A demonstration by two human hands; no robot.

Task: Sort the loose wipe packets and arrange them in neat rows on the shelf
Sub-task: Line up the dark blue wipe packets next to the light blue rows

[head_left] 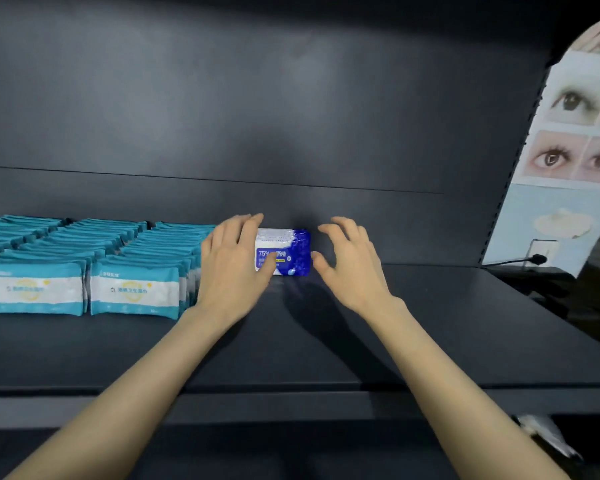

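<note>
Head view: I stand a blue packet (pixel 291 252) beside teal rows (pixel 84 258).
Left grip (pixel 232 265) pinches it upright on the shelf (pixel 430 323) against toppling; right grip (pixel 350 265) hovers spread, empty, to square it.

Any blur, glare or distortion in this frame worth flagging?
Head view: wide-angle distortion skews the shelf; dark vignette top right; soft sheen on the back panel; print on the teal packets blurred, 75% on the blue packet readable, a shadow before it.
</note>
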